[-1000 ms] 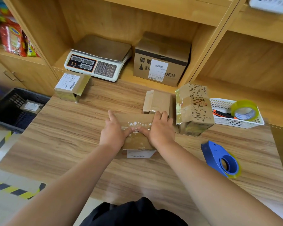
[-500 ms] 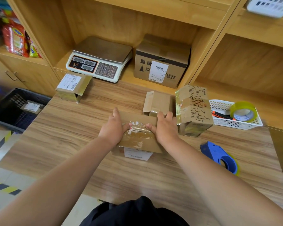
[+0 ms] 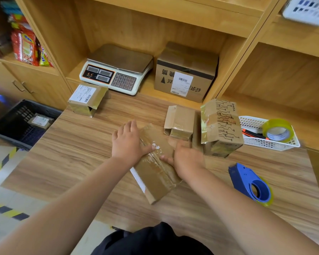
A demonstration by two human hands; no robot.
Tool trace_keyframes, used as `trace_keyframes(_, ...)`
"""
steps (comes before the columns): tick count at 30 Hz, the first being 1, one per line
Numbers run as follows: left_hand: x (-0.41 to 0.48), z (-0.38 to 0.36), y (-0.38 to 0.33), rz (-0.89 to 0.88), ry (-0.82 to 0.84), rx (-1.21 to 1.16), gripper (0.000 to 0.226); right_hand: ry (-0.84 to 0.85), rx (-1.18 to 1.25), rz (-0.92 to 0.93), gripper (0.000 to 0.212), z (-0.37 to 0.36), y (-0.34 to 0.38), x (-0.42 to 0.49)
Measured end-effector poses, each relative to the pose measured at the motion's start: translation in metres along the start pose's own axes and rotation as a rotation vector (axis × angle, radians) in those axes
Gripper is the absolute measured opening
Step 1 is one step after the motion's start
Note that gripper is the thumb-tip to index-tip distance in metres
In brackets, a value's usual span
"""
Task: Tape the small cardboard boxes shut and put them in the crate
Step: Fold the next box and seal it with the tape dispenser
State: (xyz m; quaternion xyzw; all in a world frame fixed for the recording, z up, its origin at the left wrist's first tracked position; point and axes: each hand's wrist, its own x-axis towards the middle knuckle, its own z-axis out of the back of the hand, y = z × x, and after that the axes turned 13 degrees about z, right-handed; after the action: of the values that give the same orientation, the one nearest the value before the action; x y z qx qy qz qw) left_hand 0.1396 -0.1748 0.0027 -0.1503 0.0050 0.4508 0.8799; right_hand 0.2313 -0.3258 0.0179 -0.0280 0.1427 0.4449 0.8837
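Note:
A small flat cardboard box (image 3: 156,173) lies turned at an angle on the wooden table, its top flaps closed with old tape scraps along the seam. My left hand (image 3: 127,144) presses flat on its left flap, thumb on the seam. My right hand (image 3: 186,158) rests on the right flap with its thumb toward the seam. A blue tape dispenser (image 3: 250,183) lies to the right. Three more small boxes stand behind: one labelled (image 3: 86,99), one plain (image 3: 180,122), one printed (image 3: 220,127). The dark crate (image 3: 11,124) sits low at the left, holding a box (image 3: 41,121).
A white basket (image 3: 271,142) with a yellow-green tape roll (image 3: 277,129) and pens stands at the right. On the shelf behind are a weighing scale (image 3: 116,70) and a larger carton (image 3: 186,72). Striped floor tape runs at the lower left.
The box has been turned from square-on to a diagonal angle under both hands, and it has slid slightly toward me. The hands stay on its flaps.

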Motion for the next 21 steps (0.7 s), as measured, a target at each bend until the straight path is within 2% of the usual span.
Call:
trace_keyframes(4,-0.008,0.0,0.012,-0.01,0.134,0.014,0.129,0.023,0.057,0.023,0.086,-0.006,0.018,-0.004)
trace_keyframes(7,-0.005,0.004,0.023,-0.067,0.2,0.03,0.133,0.055,0.165,0.081,0.089,-0.009,0.025,-0.005)
trace_keyframes(10,-0.001,0.008,0.028,-0.111,0.255,-0.006,0.132,0.088,0.255,0.224,0.118,-0.001,0.019,-0.002)
trace_keyframes(12,0.002,0.009,0.029,-0.124,0.263,-0.027,0.132,0.109,0.204,0.357,0.135,0.006,0.016,0.005)
trace_keyframes(14,0.005,0.009,0.03,-0.13,0.263,-0.059,0.131,0.113,0.151,0.449,0.141,0.009,0.015,0.015)
trace_keyframes(21,0.025,0.011,0.04,-0.164,0.253,-0.179,0.11,0.163,0.048,0.564,0.145,0.011,0.028,0.051)
